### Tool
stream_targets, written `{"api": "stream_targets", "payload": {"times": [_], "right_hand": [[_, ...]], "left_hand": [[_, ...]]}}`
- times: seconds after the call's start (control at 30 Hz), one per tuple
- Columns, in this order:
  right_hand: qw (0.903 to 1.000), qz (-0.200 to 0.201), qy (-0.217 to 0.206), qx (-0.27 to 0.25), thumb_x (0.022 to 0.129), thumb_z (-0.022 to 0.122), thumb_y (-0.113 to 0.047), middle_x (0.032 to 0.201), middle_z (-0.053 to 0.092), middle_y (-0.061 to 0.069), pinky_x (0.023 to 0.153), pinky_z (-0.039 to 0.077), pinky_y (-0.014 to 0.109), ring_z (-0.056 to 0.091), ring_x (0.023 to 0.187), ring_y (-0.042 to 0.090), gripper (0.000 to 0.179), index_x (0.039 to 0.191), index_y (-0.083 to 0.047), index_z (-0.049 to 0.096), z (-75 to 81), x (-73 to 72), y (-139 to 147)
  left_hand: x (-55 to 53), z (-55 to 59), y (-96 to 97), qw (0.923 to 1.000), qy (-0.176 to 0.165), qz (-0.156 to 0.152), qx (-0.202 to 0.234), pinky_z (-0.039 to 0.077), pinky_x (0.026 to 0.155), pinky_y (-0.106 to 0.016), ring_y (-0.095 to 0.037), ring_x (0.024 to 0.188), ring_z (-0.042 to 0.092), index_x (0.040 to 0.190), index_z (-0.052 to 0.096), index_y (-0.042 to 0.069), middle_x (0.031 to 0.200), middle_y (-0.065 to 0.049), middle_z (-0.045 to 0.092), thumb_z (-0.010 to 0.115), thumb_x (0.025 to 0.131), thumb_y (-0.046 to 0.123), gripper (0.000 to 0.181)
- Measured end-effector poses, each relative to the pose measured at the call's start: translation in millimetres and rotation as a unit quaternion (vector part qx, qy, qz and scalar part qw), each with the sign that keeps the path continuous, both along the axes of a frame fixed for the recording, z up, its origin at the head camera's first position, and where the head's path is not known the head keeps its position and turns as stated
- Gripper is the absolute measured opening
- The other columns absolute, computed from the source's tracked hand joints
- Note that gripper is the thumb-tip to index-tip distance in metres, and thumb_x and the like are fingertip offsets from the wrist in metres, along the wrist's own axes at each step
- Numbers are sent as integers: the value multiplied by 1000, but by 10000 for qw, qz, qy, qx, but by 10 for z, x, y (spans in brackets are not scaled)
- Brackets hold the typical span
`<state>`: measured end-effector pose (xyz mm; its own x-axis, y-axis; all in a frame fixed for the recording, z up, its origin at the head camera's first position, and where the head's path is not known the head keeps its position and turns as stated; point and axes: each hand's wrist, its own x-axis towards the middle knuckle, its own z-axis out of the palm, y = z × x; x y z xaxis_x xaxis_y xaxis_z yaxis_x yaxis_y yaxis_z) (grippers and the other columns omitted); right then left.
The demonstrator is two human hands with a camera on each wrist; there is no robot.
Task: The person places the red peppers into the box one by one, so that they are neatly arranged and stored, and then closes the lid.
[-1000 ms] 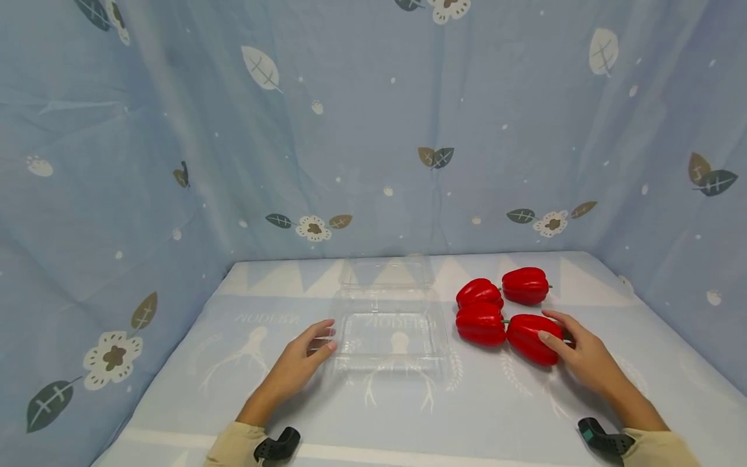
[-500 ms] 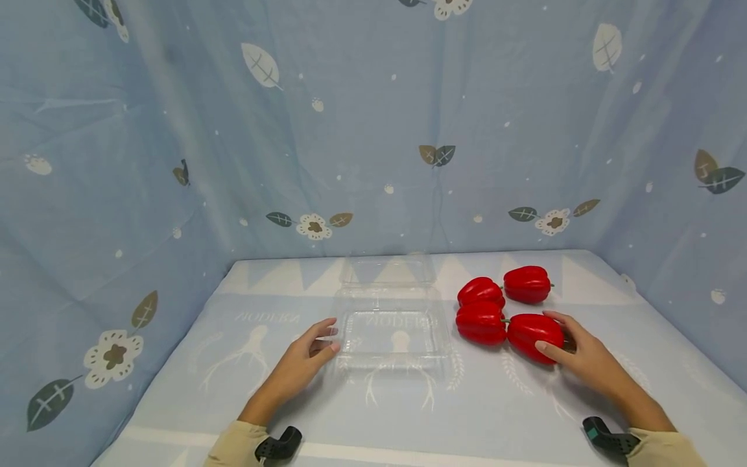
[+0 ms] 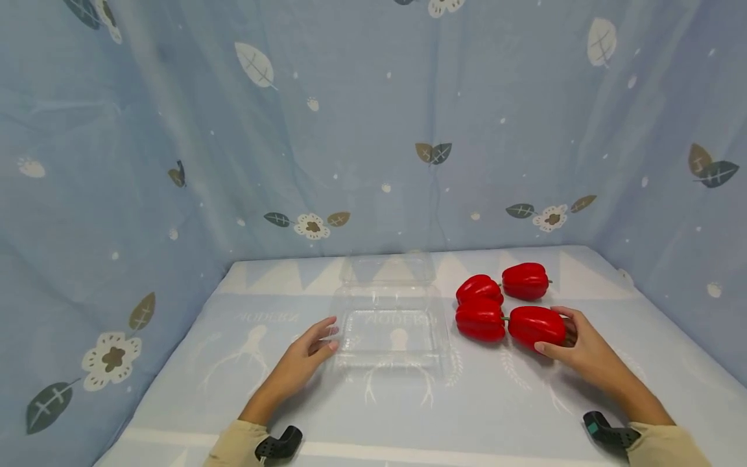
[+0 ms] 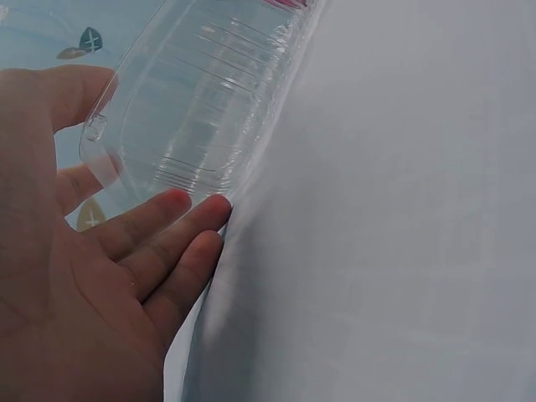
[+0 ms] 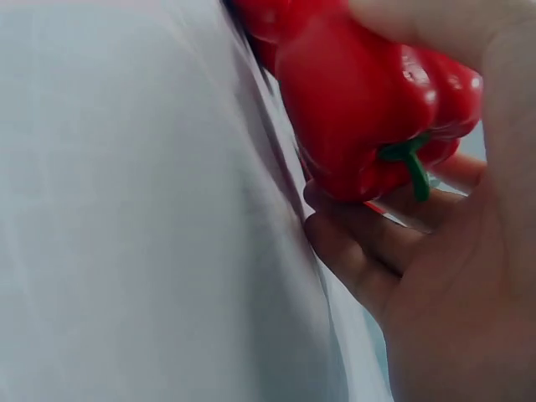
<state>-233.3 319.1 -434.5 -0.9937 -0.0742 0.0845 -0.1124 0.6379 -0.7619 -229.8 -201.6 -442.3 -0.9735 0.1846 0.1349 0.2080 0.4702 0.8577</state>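
A clear plastic clamshell container [image 3: 388, 355] lies with its lid raised at the back. My left hand [image 3: 300, 363] is at its left side; in the left wrist view, the thumb and fairly straight fingers [image 4: 197, 260] touch the container's end wall [image 4: 117, 151]. On the right, my right hand [image 3: 583, 350] holds a red bell pepper [image 3: 535, 326], thumb on the near side and fingers on the far side. The pepper's green stem [image 5: 408, 155] points toward the palm. Left of it, another red bell pepper [image 3: 480, 320] lies close, its stem toward the held one.
Two more red bell peppers lie behind: one pepper [image 3: 480, 289] at the left, another pepper [image 3: 525, 281] farther back. A patterned cloth [image 3: 467, 421] covers the table. Blue patterned curtains [image 3: 373, 130] stand at the back and both sides.
The held bell pepper has turned, its near end swinging away from me so it lies more sideways. My right fingers have closed further round it. The left hand stays at the container.
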Motion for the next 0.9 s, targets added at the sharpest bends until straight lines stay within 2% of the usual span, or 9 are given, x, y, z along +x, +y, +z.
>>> {"api": "stream_targets", "payload": {"times": [0.1, 0.27, 0.4, 0.5, 0.73, 0.9], "right_hand": [[9997, -55, 74, -229, 89, 77, -34, 138, 42, 32, 79, 54, 21, 51, 117, 47, 93, 150, 7, 20, 14, 16, 43], [9968, -125, 488, -621, 98, 65, -32, 141, 42, 29, 77, 50, 15, 50, 118, 40, 78, 154, 3, 23, 38, 43, 61], [9928, -312, 889, -746, 102, 57, -34, 142, 42, 22, 77, 50, 12, 49, 114, 15, 72, 157, -2, 23, 38, 69, 74], [9896, -348, 1059, -907, 103, 57, -32, 141, 41, 18, 78, 50, 12, 46, 108, 0, 71, 158, -5, 22, 33, 71, 70], [9858, -484, 1067, -1203, 102, 59, -28, 140, 39, 17, 77, 50, 11, 47, 104, -3, 74, 156, 0, 18, 41, 40, 21], [9824, -434, 1214, -1350, 100, 63, -26, 136, 42, 16, 78, 51, 12, 52, 101, -6, 70, 149, 4, 23, 78, 20, -69]], "left_hand": [[-4, -8, 15, 10000, -68, -36, 48, 41, 107, -52, -27, 127, 57, 152, 44, 23, 142, -6, 56, 63, 100, 32, 56], [-12, -2, 25, 10000, -28, -34, 76, 41, 107, -52, -26, 126, 57, 151, 45, 23, 142, -6, 56, 64, 100, 30, 55], [-28, -2, 31, 10000, 14, -24, 45, 41, 107, -52, -27, 126, 57, 151, 45, 21, 141, -8, 57, 64, 100, 29, 55], [-25, -12, 25, 10000, 18, -10, 58, 41, 107, -52, -28, 126, 57, 151, 45, 20, 140, -8, 58, 64, 100, 29, 55], [-34, -10, 23, 9999, 19, -62, 97, 39, 108, -52, -28, 127, 57, 151, 45, 21, 140, -7, 58, 64, 100, 31, 55], [-40, -14, 24, 10000, -13, -1, 90, 39, 109, -53, -29, 127, 56, 150, 47, 22, 139, -7, 59, 65, 100, 31, 55]]}}
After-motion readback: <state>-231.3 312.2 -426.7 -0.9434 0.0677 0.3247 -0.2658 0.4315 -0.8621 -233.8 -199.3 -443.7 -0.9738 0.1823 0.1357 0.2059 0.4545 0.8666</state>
